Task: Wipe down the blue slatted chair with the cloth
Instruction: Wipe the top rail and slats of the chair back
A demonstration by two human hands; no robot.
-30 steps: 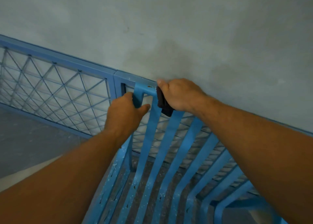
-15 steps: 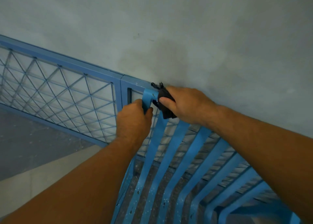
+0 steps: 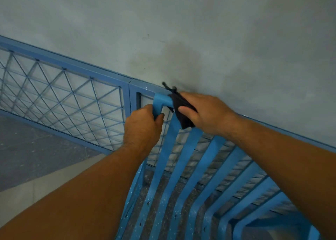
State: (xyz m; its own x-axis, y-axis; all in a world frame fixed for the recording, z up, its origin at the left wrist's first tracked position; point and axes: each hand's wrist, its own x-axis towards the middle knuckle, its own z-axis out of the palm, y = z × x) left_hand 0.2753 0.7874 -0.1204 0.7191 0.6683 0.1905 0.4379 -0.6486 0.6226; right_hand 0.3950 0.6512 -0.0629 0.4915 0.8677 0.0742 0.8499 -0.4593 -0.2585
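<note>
Head view looks down over the backrest of the blue slatted chair (image 3: 165,158), which stands close against a blue mesh fence panel (image 3: 63,98) and a grey wall (image 3: 181,21), with grey floor (image 3: 27,149) showing at the lower left. The left hand (image 3: 143,129) curls round the chair's left upright just below the top-left corner of the backrest, thumb wrapped to the front. This looks like a bracing grip, so the frame does not shift under the rubbing. The right hand (image 3: 209,114) holds a dark cloth (image 3: 181,116) folded over the top rail (image 3: 162,99) just beside that corner, with the thumb pressing it on the near face and the fingers reaching over the far side. That way one pass can clean both faces. A loose end of the cloth sticks up behind the rail. The wipe appears to be at the rail's left end. The slats below carry pale specks, so most of the chair seems not yet done.
</note>
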